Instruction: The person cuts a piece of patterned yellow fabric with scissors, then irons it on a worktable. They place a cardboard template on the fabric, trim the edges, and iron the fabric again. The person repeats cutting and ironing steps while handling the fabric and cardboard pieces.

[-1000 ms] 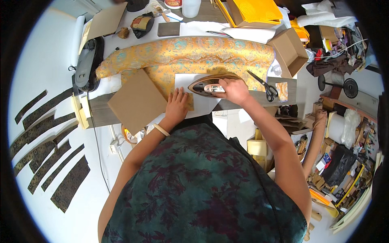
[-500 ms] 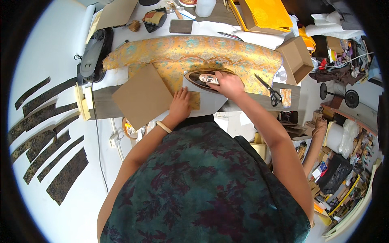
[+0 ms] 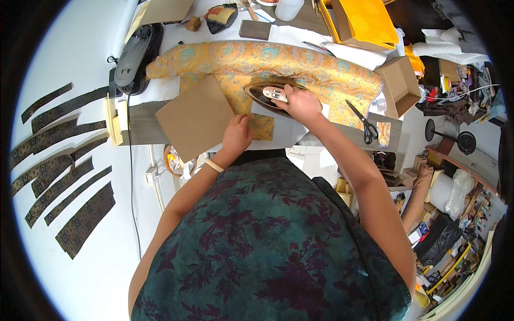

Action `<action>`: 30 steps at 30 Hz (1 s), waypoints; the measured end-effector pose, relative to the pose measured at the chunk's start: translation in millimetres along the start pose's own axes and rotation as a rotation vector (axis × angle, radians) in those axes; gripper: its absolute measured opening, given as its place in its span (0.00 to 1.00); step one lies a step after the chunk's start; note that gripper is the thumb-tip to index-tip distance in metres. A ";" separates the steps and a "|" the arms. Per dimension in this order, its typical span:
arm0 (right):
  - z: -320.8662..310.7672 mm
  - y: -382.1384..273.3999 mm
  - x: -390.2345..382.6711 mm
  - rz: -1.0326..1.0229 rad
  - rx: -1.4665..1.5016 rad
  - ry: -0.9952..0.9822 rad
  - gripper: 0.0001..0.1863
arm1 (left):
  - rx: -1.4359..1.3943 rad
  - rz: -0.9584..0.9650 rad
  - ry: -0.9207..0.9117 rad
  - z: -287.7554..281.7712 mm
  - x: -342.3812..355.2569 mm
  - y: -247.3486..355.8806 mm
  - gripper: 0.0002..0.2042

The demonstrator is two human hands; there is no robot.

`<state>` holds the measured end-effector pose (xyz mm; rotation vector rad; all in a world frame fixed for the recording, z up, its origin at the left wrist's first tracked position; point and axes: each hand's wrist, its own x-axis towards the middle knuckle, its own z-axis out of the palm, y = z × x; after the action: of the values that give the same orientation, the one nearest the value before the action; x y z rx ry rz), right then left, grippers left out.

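Observation:
My right hand (image 3: 302, 105) is wrapped round the handle of a clothes iron (image 3: 256, 95), which rests at the upper part of a white paper sheet (image 3: 289, 129) among gold patterned brocade (image 3: 286, 64). Left and below it, my left hand (image 3: 237, 136) has curled fingers at the left edge of a small gold fabric piece (image 3: 263, 127) on the sheet; what they pinch, if anything, is hidden. A square brown board (image 3: 193, 117) lies just left of that hand.
Black scissors (image 3: 365, 124) lie right of the brocade, near an open cardboard box (image 3: 399, 86). A black machine (image 3: 135, 58) with a cord sits at the left. Yellow boxes (image 3: 361, 24) stand at the back. Dark fabric strips (image 3: 85, 219) hang on the left wall.
My right hand has moved the iron leftward over the sheet. My left fingers, spread flat earlier, are now curled in. The view has shifted slightly.

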<state>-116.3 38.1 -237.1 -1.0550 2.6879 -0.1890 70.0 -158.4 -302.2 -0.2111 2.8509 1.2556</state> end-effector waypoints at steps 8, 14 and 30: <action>9.1 -25.4 -22.5 -0.029 0.009 -0.028 0.29 | 0.055 0.015 0.178 -3.1 -1.2 -6.2 0.16; 24.0 -35.3 -38.9 -0.074 0.003 0.031 0.30 | 0.034 0.019 0.228 -6.0 1.9 -8.6 0.16; -1.2 -21.5 -19.4 -0.082 -0.041 -0.096 0.32 | -0.001 0.016 0.213 -3.2 6.6 -2.7 0.13</action>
<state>-89.0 35.7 -228.0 -1.1563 2.5758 -0.0959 63.8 -163.3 -302.6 -0.3422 3.0342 1.3127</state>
